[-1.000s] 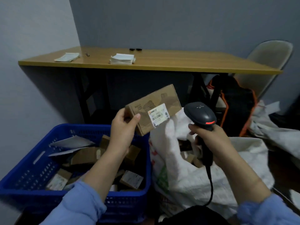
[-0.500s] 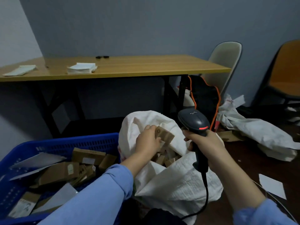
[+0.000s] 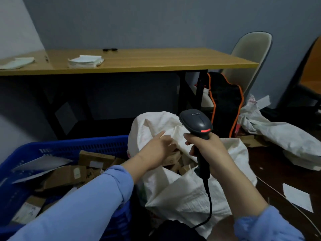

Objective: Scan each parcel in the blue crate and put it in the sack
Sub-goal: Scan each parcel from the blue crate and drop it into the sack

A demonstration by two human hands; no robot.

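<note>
Grey-walled room: left hand [image 3: 157,150] reaches into the sack [image 3: 187,192], fingers spread, holding nothing; right hand [image 3: 206,146] grips the scanner [image 3: 197,124]; crate [image 3: 69,145] beside

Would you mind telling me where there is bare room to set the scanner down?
The table is bare from the paper stack to its right end. The floor is partly clear between sack and paper sheet. The crate is crowded with parcels.
</note>
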